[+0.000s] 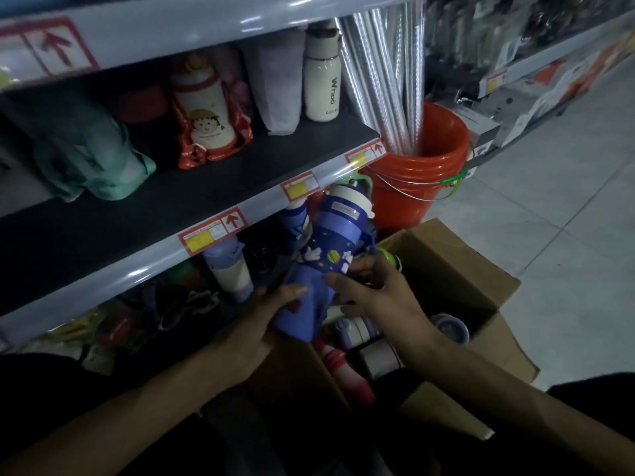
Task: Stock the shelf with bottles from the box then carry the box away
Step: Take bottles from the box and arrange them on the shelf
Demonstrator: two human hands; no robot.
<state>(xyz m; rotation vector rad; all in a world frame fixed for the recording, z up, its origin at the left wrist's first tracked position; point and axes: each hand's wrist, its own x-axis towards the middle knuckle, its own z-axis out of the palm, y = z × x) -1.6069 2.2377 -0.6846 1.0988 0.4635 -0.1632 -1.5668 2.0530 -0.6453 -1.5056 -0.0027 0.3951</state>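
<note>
The one head-worn wide-angle camera looks forward and steeply down from close above the left hand (261, 324) and right hand (374, 297), with the shelf (130, 273) slanting across the upper left, the cardboard box (446, 252) at lower right and the tiled floor (567, 201) along the right edge.

Middle shelf (206, 190): dark board, grey front lip carrying yellow price tags (197, 239). On it, from 9 round to 1 o'clock: teal cloth bundle (99, 163), cartoon-print bottle (206, 111) upright in a red strap, lilac pouch (280, 91), white bottle (321, 87) upright at the right end. Under the lip at 7 o'clock: cream-and-lilac bottle (231, 271) upright, the rest too dark to tell. Floor (556, 228): pale tile at 3 o'clock. Nested orange buckets (402, 197) at 1 o'clock hold silver rolls (385, 80). Cardboard box (457, 262), flaps open, sits just beside them at their 5 o'clock.
</note>
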